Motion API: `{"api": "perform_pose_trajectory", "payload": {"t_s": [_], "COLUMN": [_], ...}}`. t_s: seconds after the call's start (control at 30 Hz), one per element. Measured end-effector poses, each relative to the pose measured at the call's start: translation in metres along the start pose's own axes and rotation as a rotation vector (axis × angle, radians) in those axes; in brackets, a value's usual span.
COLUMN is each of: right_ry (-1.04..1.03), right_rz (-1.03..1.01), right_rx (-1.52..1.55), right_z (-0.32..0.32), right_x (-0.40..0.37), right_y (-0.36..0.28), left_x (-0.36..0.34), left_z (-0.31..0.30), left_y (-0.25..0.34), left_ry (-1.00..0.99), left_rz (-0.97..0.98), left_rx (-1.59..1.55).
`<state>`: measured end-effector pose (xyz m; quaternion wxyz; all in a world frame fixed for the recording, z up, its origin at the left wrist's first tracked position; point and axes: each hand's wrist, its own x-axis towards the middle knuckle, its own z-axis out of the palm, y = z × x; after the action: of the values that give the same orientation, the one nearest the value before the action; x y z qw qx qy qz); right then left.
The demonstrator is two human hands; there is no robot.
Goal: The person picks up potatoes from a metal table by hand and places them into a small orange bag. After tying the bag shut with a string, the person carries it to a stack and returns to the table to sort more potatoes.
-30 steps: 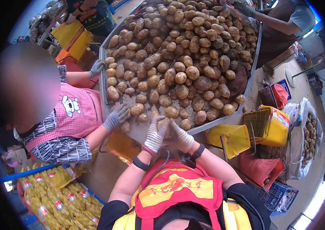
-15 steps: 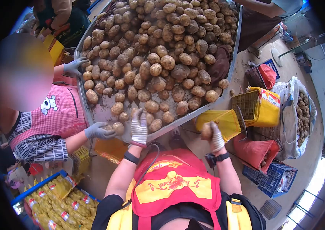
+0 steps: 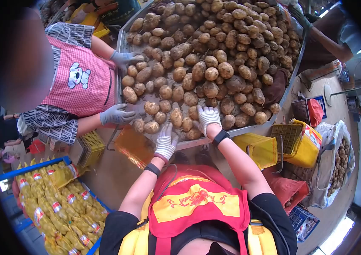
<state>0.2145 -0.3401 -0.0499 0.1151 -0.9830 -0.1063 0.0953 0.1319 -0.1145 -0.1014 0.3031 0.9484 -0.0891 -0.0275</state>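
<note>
A metal-edged table (image 3: 248,131) bears a big heap of earth-stained potatoes (image 3: 231,40). My left hand (image 3: 166,143), in a white striped glove, rests at the table's near edge with its fingers stretched out. Close to its fingertips lie a potato (image 3: 151,127) and a longer potato (image 3: 176,117). My right hand (image 3: 209,119), gloved alike, reaches over the front of the heap with fingers extended and apart. It touches or nearly touches a potato (image 3: 193,112) on its left; nothing shows held in either hand.
Across the left corner, a co-worker's two grey-gloved hands (image 3: 118,114) are at the table. Yellow bags hang at the front edge, one on the right (image 3: 257,149), one on the left (image 3: 132,146). A yellow crate (image 3: 289,138) and a white sack (image 3: 331,165) stand right; filled yellow bags (image 3: 61,204) lie lower left.
My right hand has swung from the right yellow bag to the heap, and the potato it held is gone from it. My left hand has drawn back slightly. The view has shifted.
</note>
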Motion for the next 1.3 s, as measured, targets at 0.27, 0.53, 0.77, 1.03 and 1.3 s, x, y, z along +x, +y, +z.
{"api": "perform_pose_trajectory", "payload": {"t_s": [0.27,0.53,0.77,1.03,1.3], "right_ry": [-0.224,-0.674,-0.553,-0.136,-0.103], "right_rz": [0.108,0.489,0.865,0.309,0.252], "right_rx": [0.855,2.341,2.258,-0.002,0.917], "right_z": [-0.028,-0.022,0.014,-0.009,0.01], "right_x": [0.002,-0.054,-0.075,-0.048,-0.04], "right_y": [-0.004,-0.068,-0.069,0.012,0.006], "left_x": [0.005,0.036,0.004,-0.012,-0.001], "left_z": [-0.048,-0.062,-0.028,-0.017,-0.043], "left_y": [0.03,0.08,0.082,0.009,0.013], "left_ry": [0.113,0.039,0.081,0.053,-0.096], "left_rz": [0.024,-0.254,-0.141,-0.658,-0.841], "left_rx": [-0.294,-1.078,-0.86,-1.324,-1.716]}}
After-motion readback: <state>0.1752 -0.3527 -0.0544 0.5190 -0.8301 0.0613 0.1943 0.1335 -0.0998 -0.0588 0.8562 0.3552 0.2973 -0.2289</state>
